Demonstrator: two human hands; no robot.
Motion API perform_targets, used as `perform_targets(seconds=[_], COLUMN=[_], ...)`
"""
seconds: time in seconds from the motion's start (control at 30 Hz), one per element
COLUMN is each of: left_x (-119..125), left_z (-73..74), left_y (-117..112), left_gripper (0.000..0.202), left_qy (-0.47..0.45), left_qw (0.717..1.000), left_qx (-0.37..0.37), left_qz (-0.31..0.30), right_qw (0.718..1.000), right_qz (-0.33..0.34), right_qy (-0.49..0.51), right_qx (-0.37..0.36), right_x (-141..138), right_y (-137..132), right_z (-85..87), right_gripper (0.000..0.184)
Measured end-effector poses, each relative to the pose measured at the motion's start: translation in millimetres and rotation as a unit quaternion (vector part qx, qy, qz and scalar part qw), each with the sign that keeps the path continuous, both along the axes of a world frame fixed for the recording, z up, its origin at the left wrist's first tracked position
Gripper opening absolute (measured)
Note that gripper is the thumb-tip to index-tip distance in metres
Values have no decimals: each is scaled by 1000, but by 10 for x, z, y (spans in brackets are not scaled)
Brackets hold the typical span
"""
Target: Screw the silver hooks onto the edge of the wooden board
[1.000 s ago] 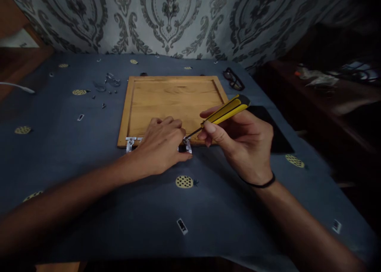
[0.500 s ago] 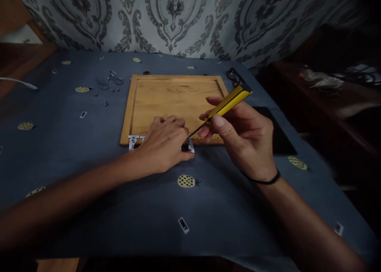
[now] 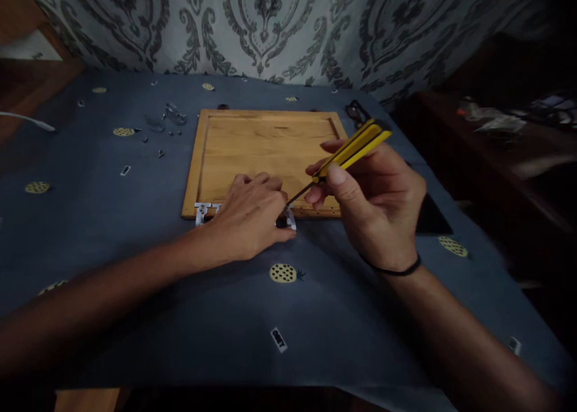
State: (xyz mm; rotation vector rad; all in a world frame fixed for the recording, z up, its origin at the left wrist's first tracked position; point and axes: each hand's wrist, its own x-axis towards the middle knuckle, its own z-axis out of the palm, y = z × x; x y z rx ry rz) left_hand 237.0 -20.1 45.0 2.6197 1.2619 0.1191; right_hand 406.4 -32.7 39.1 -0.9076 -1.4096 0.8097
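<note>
Right hand (image 3: 374,202): closed around the yellow-and-black screwdriver (image 3: 356,148), which we held slanted, tip down at the near edge of the wooden panel (image 3: 265,142), right of its centre. Left hand (image 3: 250,217): fingers curled over the metal fitting (image 3: 201,211), which we gripped against that same near edge; its ends showed either side of the hand. Loose screws and small metal parts (image 3: 169,121): on the blue cloth surface (image 3: 135,250), left of the panel's far corner. Glasses (image 3: 356,110): at the panel's far right corner.
</note>
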Motion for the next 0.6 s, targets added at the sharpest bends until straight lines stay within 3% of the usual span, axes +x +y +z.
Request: perform_targets(seconds=[0.13,0.6], left_x=[-3,0], left_z=[-27,-33], left_y=[12,8], left_gripper=[32,31], left_qy=[-2,-5], left_qw=[1000,1000], left_qx=[0,7], left_qz=[-3,-2], right_qw=[999,1000], right_qz=[-22,-28], right_qy=[22,-5], right_qx=[23,6], right_x=[16,25], right_y=[-8,-26], right_z=[-11,-30], right_gripper=[15,15])
